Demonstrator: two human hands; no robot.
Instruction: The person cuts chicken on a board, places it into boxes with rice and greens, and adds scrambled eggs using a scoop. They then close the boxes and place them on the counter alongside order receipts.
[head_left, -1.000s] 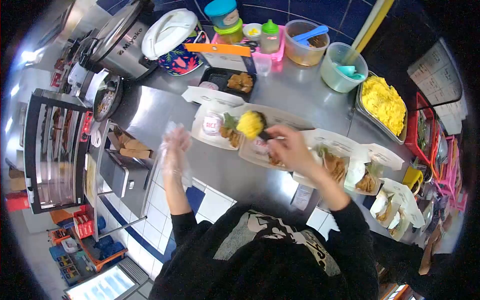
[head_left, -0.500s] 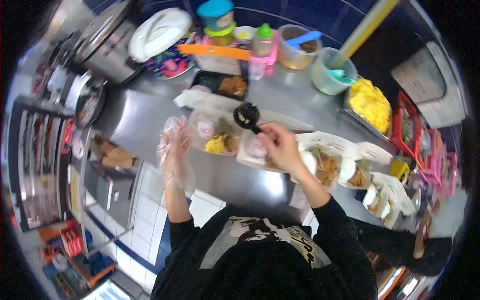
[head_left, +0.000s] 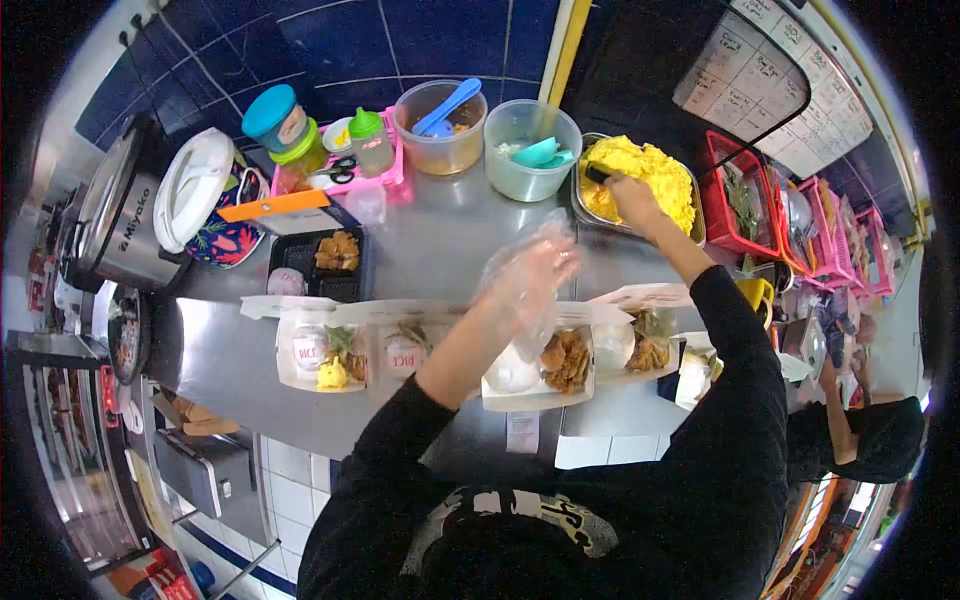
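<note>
My right hand (head_left: 634, 203) grips the handle of a black scoop (head_left: 597, 174) at the left side of a metal tray heaped with yellow scrambled egg (head_left: 650, 178). The scoop's bowl is mostly hidden. My left hand (head_left: 540, 268), in a loose clear plastic glove, hovers over the counter behind the food boxes, holding nothing, fingers apart. Below lies a row of open paper food boxes. The leftmost box (head_left: 300, 380) has a wrapped rice portion (head_left: 310, 347), greens and a lump of egg (head_left: 332, 374). Another box (head_left: 540, 403) contains rice and brown fried meat (head_left: 567, 362); my left forearm partly covers the row.
A tub with a blue spoon (head_left: 440, 150) and one with turquoise scoops (head_left: 533, 175) stand at the back. Left are a black tray (head_left: 300, 250), pink basket (head_left: 395, 182) and rice cooker (head_left: 125, 215). Red basket (head_left: 740, 215) and co-worker's arm (head_left: 842, 420) are right.
My right hand has carried the black scoop from above the boxes, right and back to the egg tray. My gloved left hand has swung right across the boxes. The view has shifted.
</note>
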